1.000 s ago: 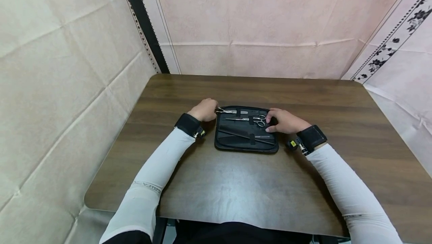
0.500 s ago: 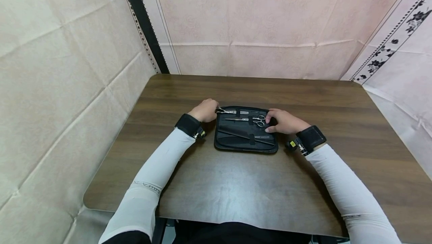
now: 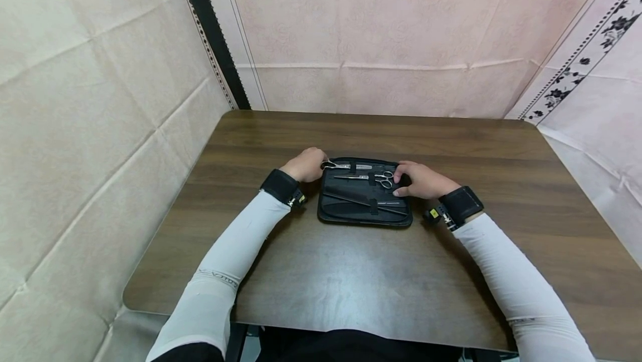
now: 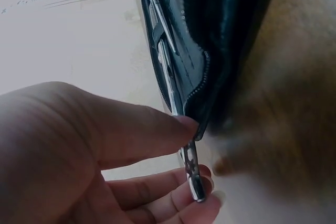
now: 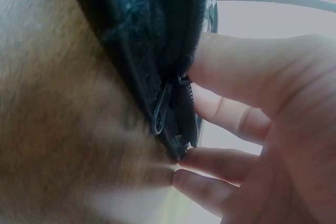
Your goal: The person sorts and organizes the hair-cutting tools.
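Observation:
A black zip case (image 3: 346, 216) lies unfolded on the wooden table. My left hand (image 3: 307, 165) pinches the handle end of a pair of silver scissors (image 3: 362, 167) at the case's far left corner; its blades pass under a black strap. In the left wrist view, the thumb presses over the scissors' handle (image 4: 192, 166) with fingers beneath. My right hand (image 3: 426, 181) grips the case's right edge, thumb on the near side, and a zipper pull (image 5: 163, 108) hangs beside it. A second pair of scissors (image 3: 385, 183) sits strapped below the first.
A long, thin black tool (image 3: 346, 199), possibly a comb, is strapped across the lower part of the case. The table (image 3: 326, 273) extends on all sides. Pale patterned cloth (image 3: 401, 33) hangs behind and at both sides.
The upper scissors have slid slightly right under the strap, with my left hand following. The case has shifted a touch left. My right hand keeps its hold on the edge.

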`<state>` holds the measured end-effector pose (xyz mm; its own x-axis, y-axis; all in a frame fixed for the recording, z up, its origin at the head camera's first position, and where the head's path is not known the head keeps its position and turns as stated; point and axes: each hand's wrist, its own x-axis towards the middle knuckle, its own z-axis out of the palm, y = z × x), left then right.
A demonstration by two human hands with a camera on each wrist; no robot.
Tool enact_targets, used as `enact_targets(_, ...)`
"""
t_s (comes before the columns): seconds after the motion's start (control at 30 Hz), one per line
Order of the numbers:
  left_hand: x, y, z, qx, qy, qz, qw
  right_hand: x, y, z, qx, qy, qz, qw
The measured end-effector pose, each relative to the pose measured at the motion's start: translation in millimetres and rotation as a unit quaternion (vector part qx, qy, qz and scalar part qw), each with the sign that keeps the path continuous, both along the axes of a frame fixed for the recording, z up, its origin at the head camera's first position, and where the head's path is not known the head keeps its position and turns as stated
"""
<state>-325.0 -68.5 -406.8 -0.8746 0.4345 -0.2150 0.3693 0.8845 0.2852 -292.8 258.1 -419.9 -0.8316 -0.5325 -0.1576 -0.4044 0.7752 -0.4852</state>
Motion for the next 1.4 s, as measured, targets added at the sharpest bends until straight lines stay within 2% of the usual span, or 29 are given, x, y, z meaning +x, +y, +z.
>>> enact_targets(0.37, -0.8, -0.4, -4.4, 0.014, 0.006, -0.002, 0.9999, -0.9, -0.9, -1.1, -0.005, -0.005, 0.000, 1.000)
enact_targets(0.6, 0.3, -0.8, -2.7, 0.022, 0.002, -0.001, 0.9998, -1.9, -0.4, -1.2, -0.004, -0.002, 0.001, 1.000)
enact_targets(0.87, 1.1, 1.3, -4.7, 0.031, 0.018, -0.012, 0.9993, -3.0, 1.9, -4.1, -0.003, -0.004, -0.001, 1.000)
enact_targets(1.1, 0.9, 4.4, -6.0, 0.009, 0.028, -0.019, 0.9994, -2.7, 2.8, -4.8, -0.004, -0.002, -0.001, 1.000)
enact_targets(1.4, 0.8, 5.2, -7.0, 0.004, 0.038, -0.018, 0.9991, -4.2, 4.0, -6.6, -0.009, -0.001, 0.003, 1.000)
